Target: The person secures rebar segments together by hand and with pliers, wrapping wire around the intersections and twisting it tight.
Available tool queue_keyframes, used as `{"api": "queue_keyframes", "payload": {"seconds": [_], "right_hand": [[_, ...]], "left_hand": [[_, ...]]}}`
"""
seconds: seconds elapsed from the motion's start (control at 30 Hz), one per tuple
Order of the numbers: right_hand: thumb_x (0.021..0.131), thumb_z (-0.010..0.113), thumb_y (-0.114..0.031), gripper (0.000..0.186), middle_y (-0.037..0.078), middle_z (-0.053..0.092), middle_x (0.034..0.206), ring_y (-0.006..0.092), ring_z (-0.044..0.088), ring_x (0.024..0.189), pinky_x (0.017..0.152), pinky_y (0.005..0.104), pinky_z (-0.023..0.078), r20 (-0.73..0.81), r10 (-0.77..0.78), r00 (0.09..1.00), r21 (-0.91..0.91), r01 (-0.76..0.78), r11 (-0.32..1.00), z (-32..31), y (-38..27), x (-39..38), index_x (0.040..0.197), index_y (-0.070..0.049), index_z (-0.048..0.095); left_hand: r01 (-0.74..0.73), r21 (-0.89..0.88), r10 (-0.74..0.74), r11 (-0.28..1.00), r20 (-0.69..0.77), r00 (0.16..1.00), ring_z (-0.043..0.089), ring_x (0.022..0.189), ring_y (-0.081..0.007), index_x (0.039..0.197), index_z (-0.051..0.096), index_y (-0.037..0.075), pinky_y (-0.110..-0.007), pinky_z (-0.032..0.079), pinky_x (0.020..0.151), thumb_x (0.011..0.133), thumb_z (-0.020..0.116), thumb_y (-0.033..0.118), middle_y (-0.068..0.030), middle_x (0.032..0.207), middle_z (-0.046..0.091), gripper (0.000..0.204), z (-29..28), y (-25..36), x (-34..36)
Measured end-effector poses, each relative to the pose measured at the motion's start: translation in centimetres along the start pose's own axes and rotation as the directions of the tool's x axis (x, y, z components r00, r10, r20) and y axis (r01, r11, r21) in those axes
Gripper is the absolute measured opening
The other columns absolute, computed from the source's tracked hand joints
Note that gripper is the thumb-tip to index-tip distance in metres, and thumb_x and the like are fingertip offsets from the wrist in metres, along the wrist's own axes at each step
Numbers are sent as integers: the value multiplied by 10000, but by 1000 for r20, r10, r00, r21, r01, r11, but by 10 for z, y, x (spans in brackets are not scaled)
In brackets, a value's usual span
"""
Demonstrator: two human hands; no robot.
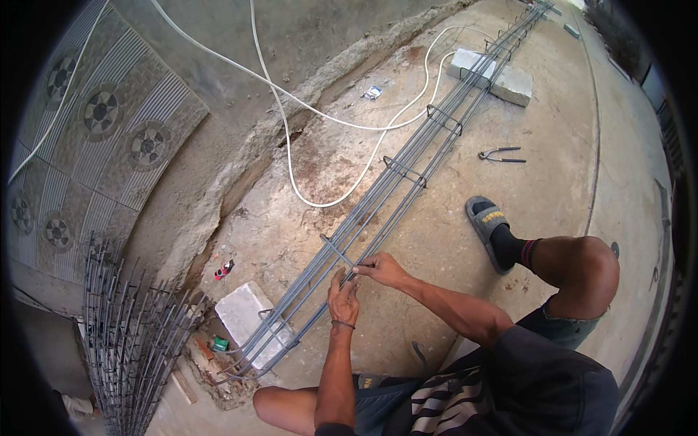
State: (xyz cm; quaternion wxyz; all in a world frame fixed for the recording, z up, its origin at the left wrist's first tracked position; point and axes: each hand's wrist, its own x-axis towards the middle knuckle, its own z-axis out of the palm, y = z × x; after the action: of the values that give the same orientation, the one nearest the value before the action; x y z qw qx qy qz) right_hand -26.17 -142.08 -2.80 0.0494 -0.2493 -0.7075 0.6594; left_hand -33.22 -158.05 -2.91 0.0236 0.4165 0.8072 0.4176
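A long bundle of grey steel rebars [354, 216] runs diagonally from the lower left to the far upper right, with square wire stirrups around it. Close to a stirrup [335, 249], both hands meet at the right-hand bar. My left hand [343, 300] has its fingers bent up against that bar, closed around the spot. My right hand [383, 269] comes in from the right, thumb and forefinger pinched together at the same place. What lies between the fingertips is too small and hidden to make out.
Pale blocks [510, 85] [247, 312] prop the rebars near both ends. Pincers [502, 155] lie on the concrete to the right. A white cable [320, 205] loops over the ground. More bundled rebar cages [123, 341] stand at lower left, near patterned tiles [102, 109].
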Motion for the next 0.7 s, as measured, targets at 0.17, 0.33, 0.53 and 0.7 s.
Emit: {"api": "queue_keyframes", "payload": {"seconds": [0.17, 0.33, 0.53, 0.7], "right_hand": [[803, 738, -295, 309, 160, 695, 761, 197, 648, 665, 616, 346, 484, -202, 18, 979, -93, -38, 995, 15, -2, 0, 894, 0, 733], [779, 747, -324, 326, 172, 666, 695, 229, 633, 599, 584, 371, 473, -225, -18, 974, -155, -18, 988, 17, -4, -2, 884, -15, 732], [781, 740, -324, 312, 189, 658, 694, 274, 640, 603, 589, 386, 476, -306, -85, 948, -195, 25, 981, 22, 3, -2, 868, -24, 733], [786, 733, -312, 304, 199, 661, 720, 292, 646, 621, 599, 387, 481, -325, -81, 942, -168, 26, 985, 29, -1, -3, 875, -22, 729]], "left_hand": [[1, -95, 5, 995, 66, 998, 618, 1044, -330, 1020, 703, 65, -360, 503, 884, 763, 657, -32, -173, 1143, 632, 279, -10, -21, 6], [523, -539, -417, 660, 316, 852, 665, 899, -227, 979, 717, 48, -323, 508, 815, 728, 682, 14, -152, 942, 689, 256, -16, -23, 40], [280, 54, -269, 959, 494, 827, 630, 697, -107, 945, 712, 31, -293, 478, 612, 748, 735, 182, -79, 750, 690, 249, -17, -20, 59], [-31, 348, -105, 937, 367, 924, 648, 792, -359, 948, 712, 35, -421, 513, 704, 724, 738, 215, -201, 892, 643, 288, -5, -30, 55]]}}
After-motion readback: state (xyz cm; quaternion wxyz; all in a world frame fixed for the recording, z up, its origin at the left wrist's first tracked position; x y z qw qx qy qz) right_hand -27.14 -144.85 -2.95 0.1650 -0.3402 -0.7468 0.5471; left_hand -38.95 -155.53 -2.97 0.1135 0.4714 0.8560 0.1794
